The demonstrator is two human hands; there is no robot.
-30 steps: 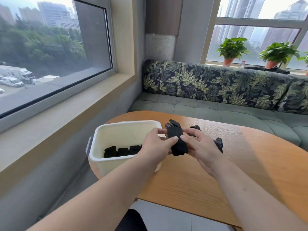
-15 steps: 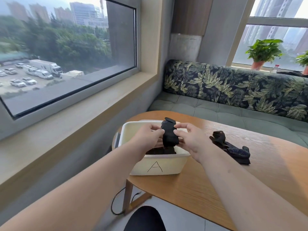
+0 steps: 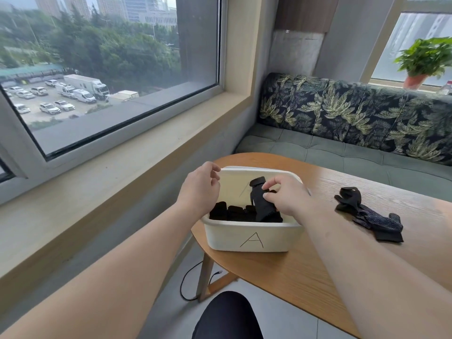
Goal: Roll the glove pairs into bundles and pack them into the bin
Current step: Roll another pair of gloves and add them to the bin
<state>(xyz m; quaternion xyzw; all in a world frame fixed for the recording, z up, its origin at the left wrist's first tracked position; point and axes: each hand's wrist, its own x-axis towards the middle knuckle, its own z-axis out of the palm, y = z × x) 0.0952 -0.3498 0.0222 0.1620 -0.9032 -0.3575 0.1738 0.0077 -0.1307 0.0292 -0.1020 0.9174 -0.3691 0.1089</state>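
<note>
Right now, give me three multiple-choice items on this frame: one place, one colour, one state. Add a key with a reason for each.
1. Where do the loose gloves lie relative to the bin?
A. inside it
B. on the table, to its right
C. draped over its rim

2. What colour is the bin marked A?
A. white
B. blue
C. black

3. What is the right hand doing?
A. resting flat on the table
B. hanging idle
C. pinching a rolled glove bundle over the bin

Key:
1 B: they lie on the wood, apart from the bin.
2 A: its walls and rim are white.
3 C: thumb and fingers pinch the bundle, its lower end among the bundles in the bin.
</note>
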